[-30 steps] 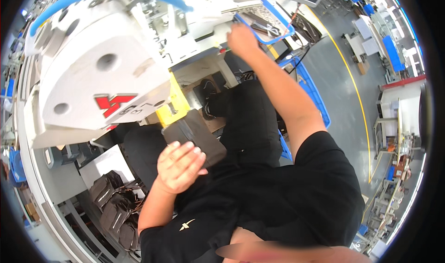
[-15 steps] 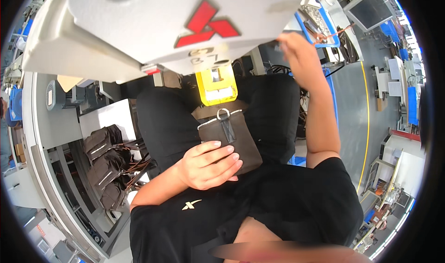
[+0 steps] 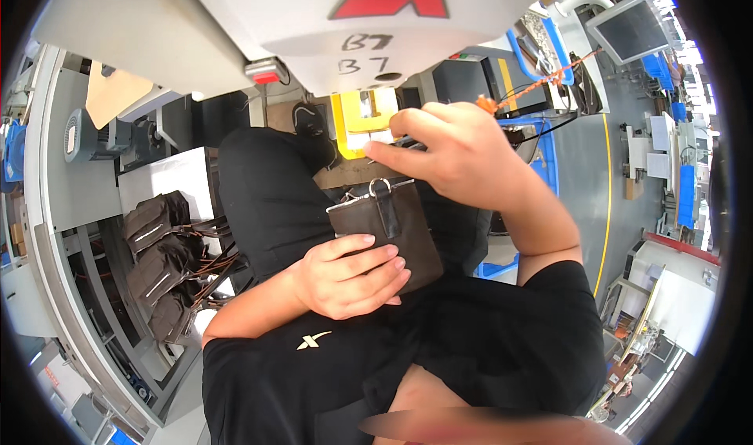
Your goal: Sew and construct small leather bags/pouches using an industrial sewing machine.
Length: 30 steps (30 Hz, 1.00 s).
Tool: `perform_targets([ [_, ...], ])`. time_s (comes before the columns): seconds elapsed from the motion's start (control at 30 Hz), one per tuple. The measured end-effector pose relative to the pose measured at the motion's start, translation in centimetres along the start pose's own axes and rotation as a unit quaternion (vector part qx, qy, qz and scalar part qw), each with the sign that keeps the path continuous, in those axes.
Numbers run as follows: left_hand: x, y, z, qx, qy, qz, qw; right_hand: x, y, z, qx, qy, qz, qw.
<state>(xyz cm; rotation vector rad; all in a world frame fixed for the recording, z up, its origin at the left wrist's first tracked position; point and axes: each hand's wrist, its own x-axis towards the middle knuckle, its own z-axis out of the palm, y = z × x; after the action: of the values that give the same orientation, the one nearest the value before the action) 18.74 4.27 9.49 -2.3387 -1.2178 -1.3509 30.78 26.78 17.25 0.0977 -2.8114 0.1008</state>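
My left hand (image 3: 351, 279) is closed on a dark brown pouch (image 3: 408, 249), holding it against my body. A metal ring (image 3: 380, 185) on a short black strap tops the pouch, and a pale zip edge runs along its upper side. Farther out, my right hand (image 3: 451, 147) is closed, thumb and forefinger bent around a thin dark tool (image 3: 403, 141), mostly hidden by the fingers. An orange cord (image 3: 533, 88) runs from behind that hand off to the right. The fingertips overlap a yellow frame (image 3: 340, 127) beneath the machine head.
A white machine head (image 3: 298, 21) with a red mark hangs close above my hands. Several dark pouches (image 3: 161, 265) are heaped at the left. A blue-edged tray (image 3: 558, 45) and a monitor (image 3: 630, 23) stand at the far right. A yellow floor line (image 3: 609, 194) runs beyond.
My right hand has come left and nearer, from the far right to just above the pouch, drawing the orange cord along. The left hand keeps its grip. The view has shifted slightly.
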Motion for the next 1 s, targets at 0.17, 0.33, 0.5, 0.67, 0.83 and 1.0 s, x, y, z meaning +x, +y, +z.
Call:
perform_targets([
  [0.17,-0.1,0.5,-0.3,-0.001,-0.012,0.02,1.0,-0.3,-0.1,0.6,0.049,0.008,0.024,0.998],
  [0.33,-1.3,0.3,-0.2,-0.003,-0.018,0.016,1.0,-2.9,4.7,1.6,0.176,0.191,0.268,0.928],
  [0.5,-1.3,0.4,-0.5,-0.028,-0.022,-0.001,0.999,-9.1,19.1,9.5,0.03,0.126,0.531,0.837],
  [0.67,-0.6,0.6,-0.6,-0.027,-0.039,-0.01,0.999,-7.3,23.3,8.8,-0.054,0.113,0.553,0.824],
  [0.83,-0.8,0.2,-0.9,-0.027,-0.04,0.0,0.999,-4.0,9.8,4.6,0.474,-0.153,0.235,0.835],
  [1.0,0.8,-1.5,-3.7,-0.146,-0.059,-0.092,0.983,-3.3,-1.4,5.7,0.66,-0.031,0.088,0.746],
])
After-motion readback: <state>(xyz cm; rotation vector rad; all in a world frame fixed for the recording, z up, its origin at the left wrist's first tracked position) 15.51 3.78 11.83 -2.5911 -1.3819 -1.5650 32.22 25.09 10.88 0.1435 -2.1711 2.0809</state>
